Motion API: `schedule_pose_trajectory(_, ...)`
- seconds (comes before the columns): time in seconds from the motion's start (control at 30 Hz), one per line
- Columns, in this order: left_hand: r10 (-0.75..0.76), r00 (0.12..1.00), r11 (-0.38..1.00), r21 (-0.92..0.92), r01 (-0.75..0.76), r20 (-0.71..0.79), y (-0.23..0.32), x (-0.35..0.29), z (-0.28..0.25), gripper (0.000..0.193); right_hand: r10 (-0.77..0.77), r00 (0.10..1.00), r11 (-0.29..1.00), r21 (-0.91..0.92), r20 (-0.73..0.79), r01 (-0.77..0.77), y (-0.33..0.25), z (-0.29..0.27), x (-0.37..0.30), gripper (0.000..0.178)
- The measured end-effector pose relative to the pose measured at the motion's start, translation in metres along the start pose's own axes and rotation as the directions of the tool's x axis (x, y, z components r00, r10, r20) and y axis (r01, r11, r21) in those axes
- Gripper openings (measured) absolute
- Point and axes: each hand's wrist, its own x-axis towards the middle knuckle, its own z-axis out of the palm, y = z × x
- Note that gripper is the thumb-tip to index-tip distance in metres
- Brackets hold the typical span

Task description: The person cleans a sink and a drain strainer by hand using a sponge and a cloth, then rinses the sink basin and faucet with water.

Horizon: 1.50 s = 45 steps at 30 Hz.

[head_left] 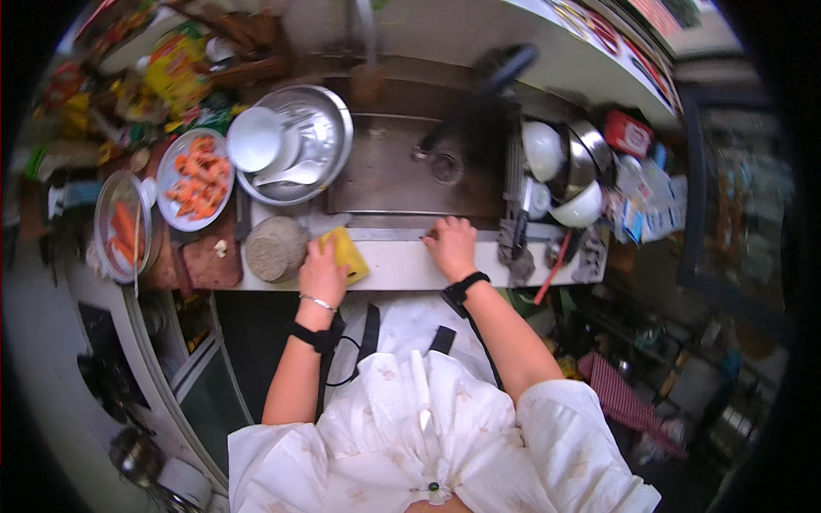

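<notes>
My left hand (322,275) is closed on a flat yellow cleaning cloth (353,258) lying on the white counter edge (393,272). Just left of it stands a round, grey, stone-like block (275,249). My right hand (453,250) rests at the front rim of the sink (385,171), its fingers curled down. Something small and dark shows at its fingertips, too small to name. Both wrists wear black bands, and a bracelet circles the left one.
A steel basin (338,162) holds bowls and a spoon. Left of it are a plate of orange-red food (198,181), a bowl with carrots (128,229) and a brown chopping board (209,261). Stacked bowls (542,150) and a red-handled tool (554,267) lie to the right.
</notes>
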Motion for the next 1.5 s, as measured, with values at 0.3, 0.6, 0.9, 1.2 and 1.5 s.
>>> schedule_pose_trajectory(0.3,0.076,0.997,0.996,-0.048,-0.077,-0.025,0.018,0.002,-0.020,0.042,0.186,0.982,0.955,0.237,-0.019,-0.177,-0.003,-0.046,-0.003,0.028)
schedule_pose_trajectory(0.6,0.371,0.926,0.906,-0.188,-0.378,-0.073,0.096,0.018,-0.010,0.041,0.226,0.974,0.933,0.286,0.016,-0.221,0.047,-0.065,-0.050,0.070)
schedule_pose_trajectory(0.9,0.477,0.868,0.840,-0.365,-0.402,0.140,0.166,-0.005,0.045,0.038,0.568,0.797,0.818,0.247,-0.206,-0.519,0.150,-0.017,-0.101,0.052)
schedule_pose_trajectory(1.2,0.442,0.785,0.861,-0.450,-0.236,0.435,0.215,-0.020,0.114,0.064,0.617,0.765,0.478,0.683,0.186,-0.552,0.185,0.003,-0.132,0.023)
schedule_pose_trajectory(1.5,0.720,0.666,0.605,-0.645,-0.467,0.194,0.224,-0.027,0.103,0.075,0.007,0.971,-0.238,0.943,0.240,-0.232,0.131,-0.064,-0.116,0.033)
